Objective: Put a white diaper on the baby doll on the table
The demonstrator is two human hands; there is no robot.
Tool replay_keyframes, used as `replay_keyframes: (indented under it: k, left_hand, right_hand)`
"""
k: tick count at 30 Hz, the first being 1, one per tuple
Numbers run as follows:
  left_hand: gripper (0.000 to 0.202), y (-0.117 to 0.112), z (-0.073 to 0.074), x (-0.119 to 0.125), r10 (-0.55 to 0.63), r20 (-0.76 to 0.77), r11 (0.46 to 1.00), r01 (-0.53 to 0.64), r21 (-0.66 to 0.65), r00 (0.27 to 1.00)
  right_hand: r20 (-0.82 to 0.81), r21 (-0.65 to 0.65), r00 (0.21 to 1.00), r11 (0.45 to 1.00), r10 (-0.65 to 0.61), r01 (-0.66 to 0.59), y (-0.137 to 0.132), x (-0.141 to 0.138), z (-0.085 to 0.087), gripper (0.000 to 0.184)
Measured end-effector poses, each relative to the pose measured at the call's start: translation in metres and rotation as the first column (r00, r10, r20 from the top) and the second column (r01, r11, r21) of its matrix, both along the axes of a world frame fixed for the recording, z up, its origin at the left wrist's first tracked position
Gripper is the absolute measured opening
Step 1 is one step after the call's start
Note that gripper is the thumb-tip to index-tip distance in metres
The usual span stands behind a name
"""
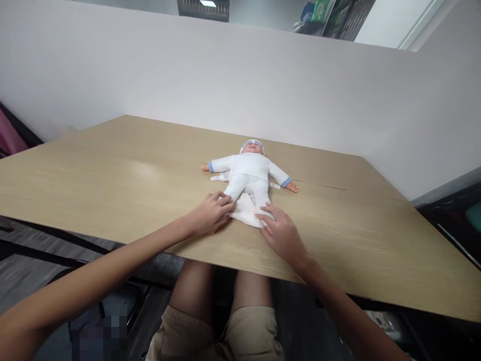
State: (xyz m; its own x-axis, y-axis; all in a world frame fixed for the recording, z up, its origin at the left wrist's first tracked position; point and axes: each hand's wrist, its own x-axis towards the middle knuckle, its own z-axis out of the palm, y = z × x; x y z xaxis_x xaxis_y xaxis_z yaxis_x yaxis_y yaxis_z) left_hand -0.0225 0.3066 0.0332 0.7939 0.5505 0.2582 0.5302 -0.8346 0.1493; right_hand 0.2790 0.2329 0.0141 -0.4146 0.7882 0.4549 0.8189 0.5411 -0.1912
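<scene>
A baby doll [250, 165] in a white suit with blue cuffs lies on its back, head toward the wall, arms spread. Beneath it is a white diaper [246, 208], its front part spread between the legs and its tabs showing at both sides of the waist. My left hand [212, 214] has its fingers closed at the diaper's left edge, by the doll's foot, which it hides. On the other side my right hand [280, 230] grips the diaper's right edge with thumb and fingers, touching the doll's lower leg.
The wooden table [124, 165] stands against a white wall [210, 75] with a window opening above. My lap is under the table's near edge. A dark object [451, 205] stands beyond the right edge, and pink cloth [11, 130] shows at far left.
</scene>
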Motion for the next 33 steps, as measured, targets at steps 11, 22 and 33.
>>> replay_keyframes:
  k: [11, 22, 33]
  left_hand:
    - [0.028, 0.075, 0.045, 0.028, 0.175, 0.388, 0.981, -0.130, -0.141, 0.905]
    - [0.023, 0.185, 0.036, 0.065, 0.433, 0.443, 0.785, -0.087, -0.613, 0.785]
    - [0.046, 0.144, 0.018, 0.034, 0.445, 0.413, 0.542, 0.128, -0.830, 0.795]
  right_hand:
    - [-0.358, -0.006, 0.932, 0.998, -0.061, 0.063, 0.084, 0.011, 0.047, 0.020]
    - [-0.554, -0.427, 0.770, 0.902, -0.316, 0.063, 0.215, 0.020, 0.040, 0.041]
    - [-0.568, -0.530, 0.770, 0.845, -0.291, -0.071, 0.158, 0.032, 0.025, 0.048]
